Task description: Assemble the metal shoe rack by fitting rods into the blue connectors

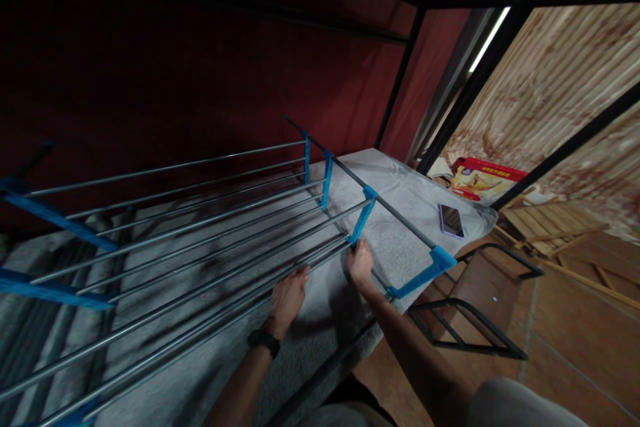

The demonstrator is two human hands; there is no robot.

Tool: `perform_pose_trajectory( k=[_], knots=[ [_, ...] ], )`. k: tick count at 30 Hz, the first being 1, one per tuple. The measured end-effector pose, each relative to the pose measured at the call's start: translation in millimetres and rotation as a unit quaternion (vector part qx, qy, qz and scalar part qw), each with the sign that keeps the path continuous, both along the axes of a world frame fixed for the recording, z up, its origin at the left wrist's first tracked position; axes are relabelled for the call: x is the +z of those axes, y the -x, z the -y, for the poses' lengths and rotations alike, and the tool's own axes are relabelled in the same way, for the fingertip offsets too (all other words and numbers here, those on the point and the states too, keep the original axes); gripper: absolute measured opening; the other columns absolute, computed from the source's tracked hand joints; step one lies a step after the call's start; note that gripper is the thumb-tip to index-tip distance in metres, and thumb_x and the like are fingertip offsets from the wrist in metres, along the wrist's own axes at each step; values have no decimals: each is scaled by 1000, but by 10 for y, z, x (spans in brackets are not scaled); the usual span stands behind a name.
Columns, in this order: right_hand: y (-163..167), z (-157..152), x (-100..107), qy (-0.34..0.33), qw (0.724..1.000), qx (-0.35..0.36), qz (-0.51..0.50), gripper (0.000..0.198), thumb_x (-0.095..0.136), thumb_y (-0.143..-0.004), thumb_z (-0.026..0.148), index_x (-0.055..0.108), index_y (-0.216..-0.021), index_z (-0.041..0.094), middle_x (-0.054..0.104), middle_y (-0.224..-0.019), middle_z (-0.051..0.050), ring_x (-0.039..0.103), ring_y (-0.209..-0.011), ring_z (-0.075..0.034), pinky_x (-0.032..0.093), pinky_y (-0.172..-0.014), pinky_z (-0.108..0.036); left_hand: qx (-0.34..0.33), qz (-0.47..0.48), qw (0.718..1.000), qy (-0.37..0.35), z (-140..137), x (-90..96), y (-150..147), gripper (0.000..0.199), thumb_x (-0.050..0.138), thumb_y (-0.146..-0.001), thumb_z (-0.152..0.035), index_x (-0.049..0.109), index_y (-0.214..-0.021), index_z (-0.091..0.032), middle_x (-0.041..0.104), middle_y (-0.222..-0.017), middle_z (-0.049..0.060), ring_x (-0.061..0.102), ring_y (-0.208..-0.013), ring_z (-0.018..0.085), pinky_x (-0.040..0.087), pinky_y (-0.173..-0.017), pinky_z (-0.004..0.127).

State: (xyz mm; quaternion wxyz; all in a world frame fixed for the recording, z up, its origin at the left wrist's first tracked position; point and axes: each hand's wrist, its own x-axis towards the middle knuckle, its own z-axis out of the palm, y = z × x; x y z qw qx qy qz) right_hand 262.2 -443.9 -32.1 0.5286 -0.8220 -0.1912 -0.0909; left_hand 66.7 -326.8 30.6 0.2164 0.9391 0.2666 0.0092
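Note:
A partly built rack of grey metal rods (215, 237) and blue plastic brackets (363, 219) lies across a bed covered with a grey cloth (400, 197). My left hand (290, 297), with a dark band on its wrist, has its fingers closed around a front rod, close to that rod's right end. Just to the right, my right hand (359, 265) is closed at the lower end of a blue bracket, where the rods meet it. Its fingertips are partly hidden. Nearer to me, an outer blue bracket (425, 273) sits on the end bar, with no rods running from it.
A phone (451, 221) lies on the cloth at the right. Beyond are a red and yellow package (487, 180), a wooden slatted piece (555, 223) and a chair with dark metal arms (475, 307). Dark bed-frame posts (403, 80) rise behind; loose tubes (50, 307) lie at left.

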Motion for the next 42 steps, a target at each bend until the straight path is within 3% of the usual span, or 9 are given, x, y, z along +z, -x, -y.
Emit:
perform_pose_trajectory(
  k=[8, 13, 19, 21, 25, 29, 33, 37, 42],
  knots=[
    [13, 26, 31, 51, 998, 14, -17, 19, 52, -77, 23, 56, -96, 21, 67, -99, -15, 62, -104, -31, 50, -101, -51, -11, -1, 999, -44, 111, 92, 74, 44, 40, -106, -28, 56, -145, -13, 71, -129, 17, 67, -121, 29, 51, -104, 43],
    [2, 26, 57, 34, 999, 24, -27, 27, 51, -74, 23, 58, -100, 21, 66, -103, -14, 61, -106, -31, 47, -104, -53, 22, 63, 993, -93, 187, 28, 206, 45, 41, -105, -31, 55, -145, -16, 60, -147, 19, 58, -133, 32, 48, -109, 49],
    [163, 140, 136, -52, 998, -15, -32, 32, 51, -80, 32, 58, -109, 22, 63, -117, -13, 56, -118, -27, 45, -108, -51, 28, 133, 987, -80, 170, -64, 245, 43, 42, -103, -27, 53, -143, -15, 44, -161, 20, 47, -146, 31, 46, -113, 49],
    [228, 131, 202, -98, 990, 34, -94, 27, 52, -84, 37, 59, -106, 23, 66, -110, -11, 61, -108, -25, 50, -102, -47, 31, 142, 987, -69, 177, -77, 257, 45, 43, -102, -25, 50, -145, -15, 41, -163, 19, 44, -148, 30, 45, -115, 49],
    [229, -39, 379, -228, 921, 158, -275, 25, 57, -87, 47, 59, -94, 24, 70, -92, -6, 69, -87, -22, 59, -86, -41, 43, 178, 982, -55, 185, -81, 278, 45, 43, -102, -24, 49, -146, -19, 39, -165, 14, 38, -153, 27, 41, -121, 46],
    [135, -216, 458, -307, 873, 168, -339, 22, 59, -87, 48, 54, -83, 26, 70, -83, -7, 72, -88, -24, 61, -87, -43, 51, 189, 979, -53, 186, -73, 295, 45, 43, -102, -24, 50, -147, -19, 47, -160, 14, 43, -149, 28, 43, -120, 48],
    [112, -246, 410, -361, 840, 150, -376, 16, 66, -86, 41, 59, -86, 26, 72, -86, -7, 72, -89, -23, 62, -86, -42, 16, 132, 990, -49, 282, -4, 363, 40, 40, -101, -16, 66, -132, -19, 65, -142, 12, 59, -135, 25, 47, -118, 41],
    [130, -193, 387, -395, 807, 171, -404, 15, 73, -84, 36, 65, -93, 27, 73, -88, -2, 72, -85, -20, 62, -83, -37, -78, 178, 975, -112, 416, 255, 301, 45, 37, -100, -7, 67, -130, -20, 67, -141, 7, 57, -138, 23, 45, -121, 39],
    [121, -156, 468, -436, 751, 214, -448, 23, 81, -79, 28, 68, -98, 27, 74, -91, 2, 70, -81, -13, 60, -82, -26, -25, 187, 971, -150, 343, 611, -273, 42, 39, -101, -8, 60, -138, -11, 66, -138, 14, 59, -133, 26, 48, -116, 42]
  ],
)
